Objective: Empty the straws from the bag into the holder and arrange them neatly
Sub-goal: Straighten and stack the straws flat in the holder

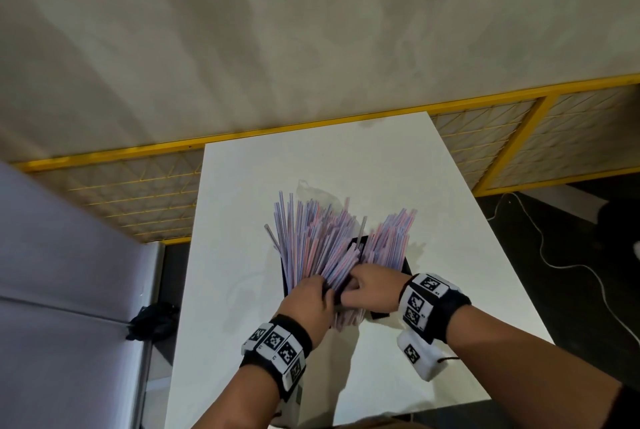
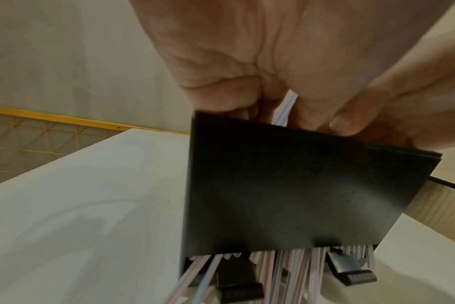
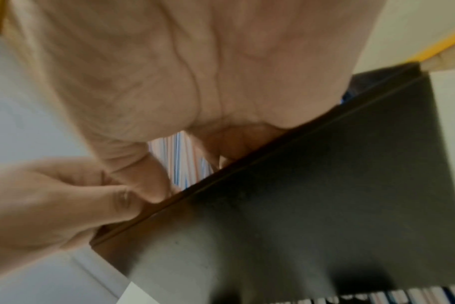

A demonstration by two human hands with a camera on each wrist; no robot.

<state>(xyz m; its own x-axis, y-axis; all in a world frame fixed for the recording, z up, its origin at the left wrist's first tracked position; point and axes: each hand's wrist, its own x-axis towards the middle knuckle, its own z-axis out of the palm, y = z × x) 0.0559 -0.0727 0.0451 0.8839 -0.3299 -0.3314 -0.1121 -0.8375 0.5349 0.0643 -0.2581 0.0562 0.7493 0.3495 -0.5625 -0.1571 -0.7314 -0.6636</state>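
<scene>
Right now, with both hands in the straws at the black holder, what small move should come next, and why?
Probably gather the splayed left bunch of straws upright with the left hand: they fan out over the holder rim, while the right hand grips near their base.

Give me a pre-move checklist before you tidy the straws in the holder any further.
1. Straws in the black holder: ok.
2. Straws neat: not ok, they fan out in two splayed bunches.
3. Left hand grip on the near straw ends: ok.
4. Right hand at the same ends, fingers curled in: ok.
5. Bag emptied: cannot tell, it lies behind the straws.
6. Holder steady on the white table: cannot tell.
</scene>
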